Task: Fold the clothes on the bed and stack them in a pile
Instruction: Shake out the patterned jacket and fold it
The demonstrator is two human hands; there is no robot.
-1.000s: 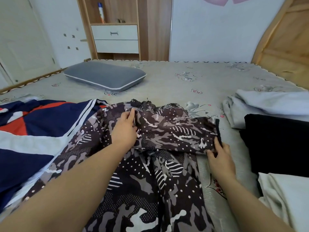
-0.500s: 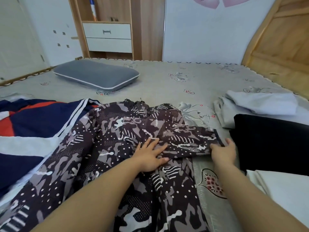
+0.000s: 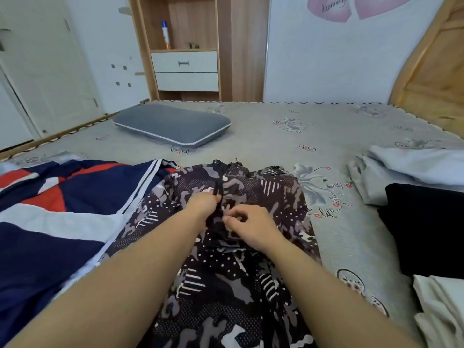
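Both hands, left hand (image 3: 204, 202) and right hand (image 3: 247, 226), pinch the camouflage jacket (image 3: 226, 285); fingertips partly hidden.

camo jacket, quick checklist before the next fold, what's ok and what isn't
1. Both hands on the camo jacket: ok, left hand and right hand pinch fabric at its middle.
2. Right sleeve folded in: ok.
3. Left side free: not ok, it overlaps the striped jacket.
4. Fabric flat: not ok, bunched at the hands.
5. Zip closed: cannot tell.
6. Room to the right: ok, bare bed before the black garment.
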